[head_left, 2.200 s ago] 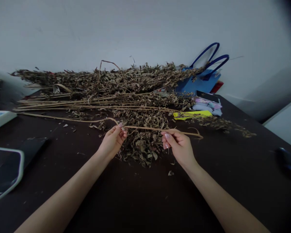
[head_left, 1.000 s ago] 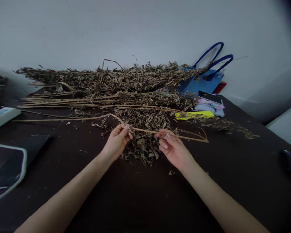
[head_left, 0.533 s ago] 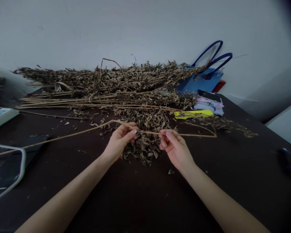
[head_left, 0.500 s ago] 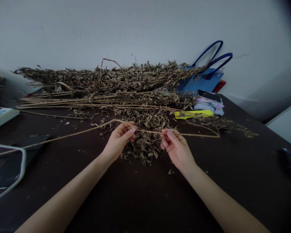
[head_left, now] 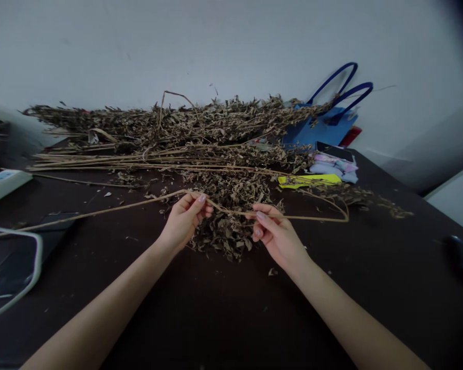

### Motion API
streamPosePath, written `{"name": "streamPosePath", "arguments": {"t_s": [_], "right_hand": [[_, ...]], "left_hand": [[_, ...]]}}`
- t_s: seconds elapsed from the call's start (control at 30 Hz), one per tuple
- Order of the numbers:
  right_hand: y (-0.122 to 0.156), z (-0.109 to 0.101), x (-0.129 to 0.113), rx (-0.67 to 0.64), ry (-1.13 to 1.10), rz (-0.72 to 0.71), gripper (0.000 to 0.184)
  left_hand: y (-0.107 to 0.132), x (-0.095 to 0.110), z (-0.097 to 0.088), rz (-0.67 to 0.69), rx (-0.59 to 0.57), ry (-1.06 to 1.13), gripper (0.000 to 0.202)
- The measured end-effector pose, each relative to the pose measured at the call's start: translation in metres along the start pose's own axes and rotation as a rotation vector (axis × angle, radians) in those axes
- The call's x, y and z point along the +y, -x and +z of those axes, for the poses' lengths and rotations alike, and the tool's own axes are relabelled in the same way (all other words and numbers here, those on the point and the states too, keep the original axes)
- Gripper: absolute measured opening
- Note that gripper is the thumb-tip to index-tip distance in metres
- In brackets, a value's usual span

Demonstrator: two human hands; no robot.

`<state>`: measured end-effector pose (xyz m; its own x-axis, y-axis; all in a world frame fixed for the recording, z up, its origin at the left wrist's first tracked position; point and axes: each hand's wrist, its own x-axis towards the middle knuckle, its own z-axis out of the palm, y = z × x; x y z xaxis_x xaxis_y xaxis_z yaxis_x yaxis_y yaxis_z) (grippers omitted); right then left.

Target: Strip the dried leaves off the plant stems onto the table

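A long dry plant stem (head_left: 135, 204) runs across the table from the far left, with a kink beside my left hand and a sharp bend at its right end. My left hand (head_left: 185, 216) pinches it between thumb and fingers. Further right, my right hand (head_left: 274, 231) also pinches the stem, thumb on top. Between the hands the stem dips slightly. Under and behind it lies a heap of crumpled dry leaves (head_left: 231, 234) on the dark table (head_left: 224, 318).
Bundled dried stalks (head_left: 111, 160) and leafy branches (head_left: 216, 121) lie along the wall. At the right are a blue bag (head_left: 318, 128), a phone (head_left: 334, 150) on cloth and a yellow strip (head_left: 312, 180). A white power strip (head_left: 7, 186) and a white frame (head_left: 38, 257) stand left.
My left hand has shifted slightly left, and my right hand slightly down. The stem between them, nearly straight before, now slopes down from the left hand.
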<state>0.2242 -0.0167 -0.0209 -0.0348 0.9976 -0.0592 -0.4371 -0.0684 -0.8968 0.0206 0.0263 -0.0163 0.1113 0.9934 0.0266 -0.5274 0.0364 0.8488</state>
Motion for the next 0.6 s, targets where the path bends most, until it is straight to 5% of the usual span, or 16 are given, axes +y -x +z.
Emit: {"name": "streamPosePath", "arguments": {"t_s": [0.27, 0.6], "right_hand": [[-0.0050, -0.0079, 0.0034, -0.079, -0.139, 0.239, 0.010], [0.0002, -0.0034, 0.0038, -0.117, 0.056, 0.103, 0.015]], "left_hand": [[-0.0023, -0.0008, -0.0032, 0.076, -0.020, -0.052, 0.006], [-0.0021, -0.0010, -0.0018, 0.094, -0.029, -0.054, 0.007]]}}
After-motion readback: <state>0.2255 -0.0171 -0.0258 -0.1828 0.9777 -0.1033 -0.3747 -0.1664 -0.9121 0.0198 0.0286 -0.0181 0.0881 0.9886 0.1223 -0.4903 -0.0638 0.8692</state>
